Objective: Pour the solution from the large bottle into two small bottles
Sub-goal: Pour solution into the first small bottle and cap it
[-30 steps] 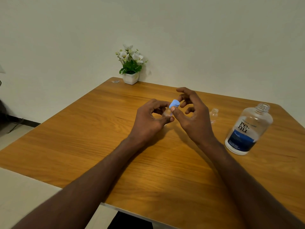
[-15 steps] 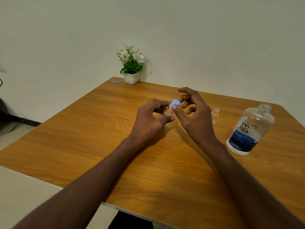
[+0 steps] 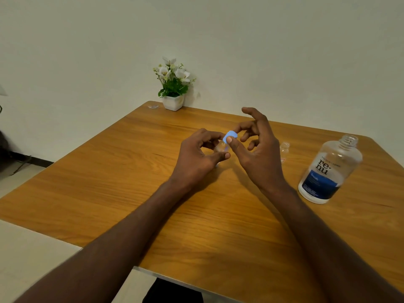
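A wooden table (image 3: 109, 176) with rounded corners fills the room's corner against a plain pale wall (image 3: 284, 51); a white pot of white flowers (image 3: 173, 84) stands at its far edge. Over the middle, the left hand (image 3: 196, 156) curls around a small clear bottle (image 3: 221, 147), mostly hidden by the fingers, while the right hand (image 3: 260, 154) pinches its blue cap (image 3: 230, 135) between thumb and forefinger, other fingers spread. A second small bottle (image 3: 284, 149), uncapped, peeks out just behind the right hand. The large bottle (image 3: 328, 169) stands open at the right, its liquid level hard to make out.
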